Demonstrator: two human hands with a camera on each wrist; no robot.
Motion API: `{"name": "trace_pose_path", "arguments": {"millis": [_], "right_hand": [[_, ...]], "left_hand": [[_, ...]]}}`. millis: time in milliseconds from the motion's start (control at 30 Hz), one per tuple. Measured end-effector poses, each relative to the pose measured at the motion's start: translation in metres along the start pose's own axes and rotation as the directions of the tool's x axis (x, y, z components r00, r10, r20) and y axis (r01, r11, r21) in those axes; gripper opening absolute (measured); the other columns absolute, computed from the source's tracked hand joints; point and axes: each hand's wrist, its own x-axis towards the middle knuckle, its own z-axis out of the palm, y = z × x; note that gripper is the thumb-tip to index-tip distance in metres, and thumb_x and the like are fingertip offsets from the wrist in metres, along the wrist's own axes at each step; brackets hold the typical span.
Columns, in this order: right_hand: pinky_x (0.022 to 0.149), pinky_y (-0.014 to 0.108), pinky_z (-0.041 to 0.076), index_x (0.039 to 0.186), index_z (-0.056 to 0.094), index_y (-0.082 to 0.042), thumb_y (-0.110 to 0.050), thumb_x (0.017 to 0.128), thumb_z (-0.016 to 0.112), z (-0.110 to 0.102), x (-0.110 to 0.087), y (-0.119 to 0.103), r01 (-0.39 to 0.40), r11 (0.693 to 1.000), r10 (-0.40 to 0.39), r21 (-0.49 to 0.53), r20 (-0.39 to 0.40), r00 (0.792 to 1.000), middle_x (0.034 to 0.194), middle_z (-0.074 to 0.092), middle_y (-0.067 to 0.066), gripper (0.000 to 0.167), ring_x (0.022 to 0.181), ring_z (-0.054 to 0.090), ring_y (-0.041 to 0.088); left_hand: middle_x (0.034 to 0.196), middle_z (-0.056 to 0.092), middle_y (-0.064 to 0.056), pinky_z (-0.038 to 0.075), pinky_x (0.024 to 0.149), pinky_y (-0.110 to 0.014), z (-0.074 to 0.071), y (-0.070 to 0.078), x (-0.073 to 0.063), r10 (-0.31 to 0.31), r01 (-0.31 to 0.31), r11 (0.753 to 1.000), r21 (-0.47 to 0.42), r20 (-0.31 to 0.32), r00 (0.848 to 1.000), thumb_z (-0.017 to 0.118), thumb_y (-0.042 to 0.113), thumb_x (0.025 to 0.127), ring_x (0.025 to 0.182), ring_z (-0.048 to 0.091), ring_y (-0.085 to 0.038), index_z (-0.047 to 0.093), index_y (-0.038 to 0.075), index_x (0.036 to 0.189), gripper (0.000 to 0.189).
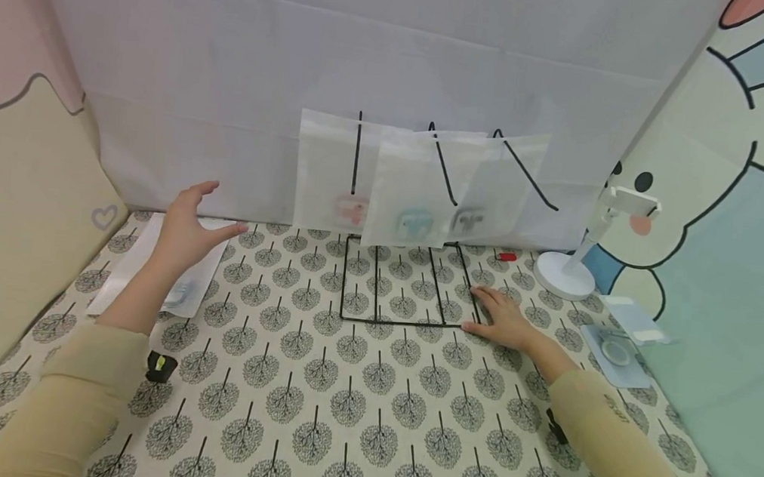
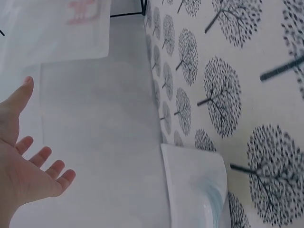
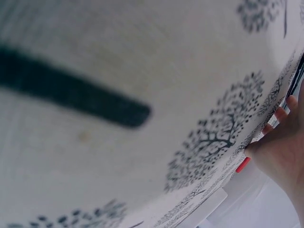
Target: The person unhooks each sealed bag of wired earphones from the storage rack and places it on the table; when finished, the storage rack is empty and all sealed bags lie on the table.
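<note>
My left hand [image 1: 188, 229] is raised at the left, thumb and fingers spread apart with nothing between them. It overlaps a white pouch [image 1: 123, 265] lying on the table; the left wrist view shows the palm [image 2: 28, 175] bare. My right hand [image 1: 504, 321] lies low at the right end of a black wire rack [image 1: 409, 323], its fingertips at the side wire and thumb by the front corner. Three translucent pouches hang along the rack's slanting prongs, with a red print [image 1: 352, 209], a blue print [image 1: 414, 222] and a black print [image 1: 468, 219].
A white phone stand [image 1: 564, 276] stands at the back right, with a small red object [image 1: 506, 257] to its left. Further right lies a pale blue packet [image 1: 617, 354] holding something round. Behind the rack hangs a white sheet [image 1: 233, 66]. A tree-patterned cloth [image 1: 312, 414] covers the table.
</note>
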Motion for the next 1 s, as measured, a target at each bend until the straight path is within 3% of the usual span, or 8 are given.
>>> {"name": "trace_pose_path", "arguments": {"millis": [300,400,500,667,1000], "right_hand": [[0.109,0.067,0.013,0.147,0.028,-0.003,-0.049,0.087,0.062,0.001,0.002,-0.001,0.005,1.0,-0.005,0.0,0.007,1.0,0.15,0.024,0.025,0.083,0.136,0.022,0.047],[0.108,0.067,0.013,0.147,0.028,-0.002,-0.049,0.087,0.062,0.001,0.001,-0.003,0.003,1.0,-0.003,0.003,0.007,1.0,0.151,0.024,0.025,0.083,0.136,0.022,0.048],[0.108,0.067,0.013,0.147,0.028,-0.002,-0.048,0.087,0.062,0.001,0.001,-0.004,0.002,1.0,-0.002,0.005,0.004,1.0,0.151,0.024,0.025,0.082,0.136,0.022,0.048],[0.108,0.068,0.013,0.146,0.029,-0.002,-0.047,0.087,0.062,0.001,0.001,-0.003,0.005,1.0,-0.005,0.001,-0.003,1.0,0.15,0.025,0.025,0.082,0.135,0.022,0.048],[0.107,0.068,0.014,0.146,0.029,-0.001,-0.048,0.087,0.062,-0.002,-0.001,-0.003,0.006,1.0,-0.006,0.009,-0.001,1.0,0.15,0.024,0.026,0.082,0.135,0.022,0.048]], "left_hand": [[0.144,0.041,-0.012,0.035,0.106,-0.05,0.046,0.028,0.017,0.059,-0.073,0.984,-0.161,-0.09,0.994,0.078,0.031,0.077,0.13,0.038,-0.034,0.034,0.009,0.145,0.083],[0.142,0.043,-0.012,0.036,0.105,-0.049,0.06,0.036,0.023,0.071,-0.086,0.976,-0.198,-0.083,0.994,0.078,0.029,0.077,0.128,0.04,-0.034,0.035,0.008,0.144,0.082],[0.142,0.044,-0.01,0.037,0.106,-0.048,0.072,0.041,0.027,0.049,-0.06,0.973,-0.221,-0.052,0.997,0.078,0.028,0.078,0.129,0.041,-0.032,0.035,0.01,0.144,0.081],[0.14,0.046,-0.01,0.039,0.106,-0.045,0.086,0.047,0.036,0.025,-0.033,0.964,-0.262,-0.032,0.999,0.077,0.023,0.079,0.128,0.044,-0.032,0.036,0.009,0.143,0.078],[0.11,0.062,-0.012,0.047,0.092,-0.036,0.103,0.054,0.04,0.033,-0.063,0.95,-0.307,-0.101,0.994,0.074,0.021,0.081,0.103,0.056,-0.023,0.051,0.006,0.126,0.052]]}}
